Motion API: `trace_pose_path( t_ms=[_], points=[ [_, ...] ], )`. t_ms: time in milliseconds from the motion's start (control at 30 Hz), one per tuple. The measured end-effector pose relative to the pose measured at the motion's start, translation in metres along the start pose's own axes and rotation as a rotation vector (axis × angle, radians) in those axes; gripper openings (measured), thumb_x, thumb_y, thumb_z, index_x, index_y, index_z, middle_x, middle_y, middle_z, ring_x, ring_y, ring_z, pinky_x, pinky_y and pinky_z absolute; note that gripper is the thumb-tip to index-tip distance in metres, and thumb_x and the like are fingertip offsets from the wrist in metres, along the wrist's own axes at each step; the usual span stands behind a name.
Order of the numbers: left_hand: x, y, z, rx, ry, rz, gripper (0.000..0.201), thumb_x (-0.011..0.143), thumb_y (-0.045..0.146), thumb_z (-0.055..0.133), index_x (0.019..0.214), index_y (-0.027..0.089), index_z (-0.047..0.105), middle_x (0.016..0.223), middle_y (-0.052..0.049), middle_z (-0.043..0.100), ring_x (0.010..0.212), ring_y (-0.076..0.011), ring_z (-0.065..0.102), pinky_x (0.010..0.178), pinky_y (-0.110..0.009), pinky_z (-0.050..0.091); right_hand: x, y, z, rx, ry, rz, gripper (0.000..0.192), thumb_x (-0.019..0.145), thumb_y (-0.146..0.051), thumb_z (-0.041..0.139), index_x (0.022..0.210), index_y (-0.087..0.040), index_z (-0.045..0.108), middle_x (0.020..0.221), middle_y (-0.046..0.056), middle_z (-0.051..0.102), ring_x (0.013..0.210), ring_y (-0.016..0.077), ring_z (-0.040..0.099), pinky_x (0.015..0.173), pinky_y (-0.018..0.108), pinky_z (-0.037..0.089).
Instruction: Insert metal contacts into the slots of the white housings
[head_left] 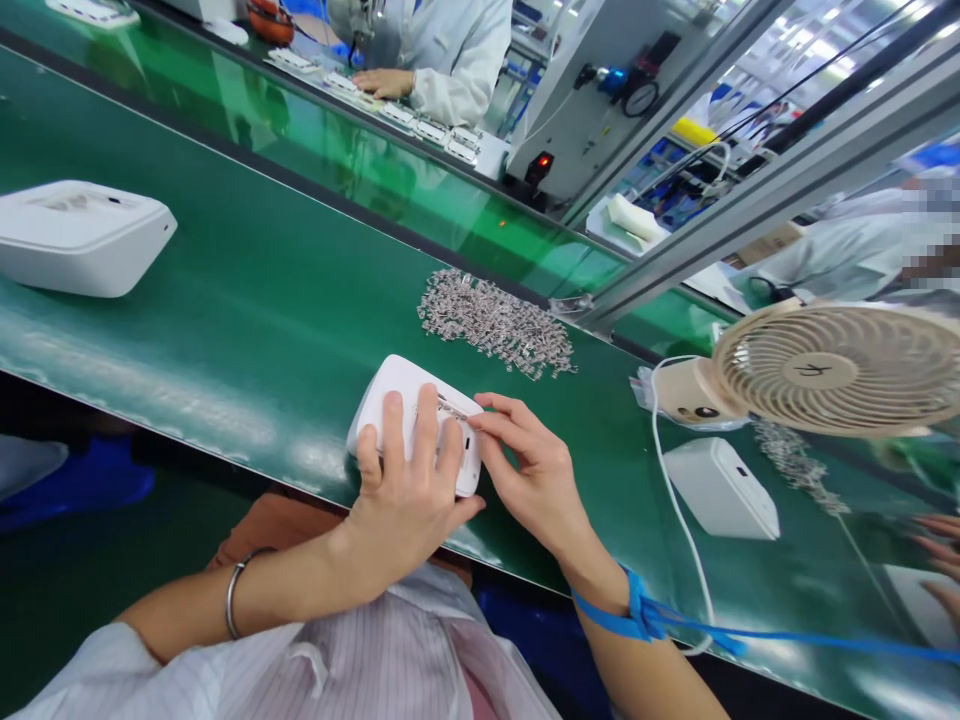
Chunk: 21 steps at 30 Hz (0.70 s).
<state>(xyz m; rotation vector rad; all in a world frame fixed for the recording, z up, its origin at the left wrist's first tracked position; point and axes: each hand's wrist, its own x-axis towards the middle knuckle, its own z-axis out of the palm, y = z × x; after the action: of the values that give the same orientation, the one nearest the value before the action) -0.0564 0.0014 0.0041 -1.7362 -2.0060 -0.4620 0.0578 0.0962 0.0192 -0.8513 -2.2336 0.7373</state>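
A white plastic housing (392, 385) lies on the green conveyor belt (247, 290) near its front edge. My left hand (405, 480) rests over it, fingers spread across its top, holding it down. My right hand (525, 465) pinches a small metal clip (452, 408) between thumb and forefinger, right at the housing's upper face. A blue strap is tied round my right wrist. Behind the housing lies a pile of small metal clips (495, 322).
Another white housing (79, 235) sits at the left on the belt, a third (721, 490) at the right under a beige desk fan (832, 365). A person in a white coat (442, 50) works across the belt. Another person's fingers (941, 555) show at the right edge.
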Motion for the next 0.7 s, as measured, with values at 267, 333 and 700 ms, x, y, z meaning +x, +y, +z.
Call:
trace_pose_path(
  t_ms=[267,333,700],
  points=[
    [0.001,0.000,0.001,0.031,0.034,-0.001,0.060,0.079,0.064,0.046,0.117,0.019,0.056,0.134,-0.013,0.048,0.118,-0.0411,0.042,0.092,-0.048,0.020,0.000,0.000,0.004,-0.219,0.005,-0.160,0.021,0.083,-0.012,0.044,0.089,-0.018,0.063,0.105,0.012,0.057,0.089,0.0197,0.060,0.075,0.038,0.052],
    [0.001,0.000,0.000,0.038,0.012,0.003,0.062,0.077,0.065,0.049,0.117,0.019,0.056,0.134,-0.013,0.048,0.118,-0.0412,0.042,0.092,-0.048,0.020,0.005,0.001,0.006,-0.187,0.031,-0.112,0.014,0.081,-0.012,0.047,0.081,-0.018,0.059,0.093,0.009,0.059,0.081,0.0175,0.059,0.070,0.034,0.051],
    [0.018,-0.032,-0.015,0.065,-0.174,0.000,0.065,0.079,0.054,0.057,0.127,0.011,0.048,0.137,-0.014,0.044,0.104,-0.0373,0.049,0.073,-0.042,0.038,0.006,0.034,-0.041,-0.094,0.626,0.332,0.039,0.070,-0.047,0.065,0.097,-0.018,0.059,0.095,0.009,0.062,0.085,0.0220,0.059,0.078,0.041,0.049]
  ],
)
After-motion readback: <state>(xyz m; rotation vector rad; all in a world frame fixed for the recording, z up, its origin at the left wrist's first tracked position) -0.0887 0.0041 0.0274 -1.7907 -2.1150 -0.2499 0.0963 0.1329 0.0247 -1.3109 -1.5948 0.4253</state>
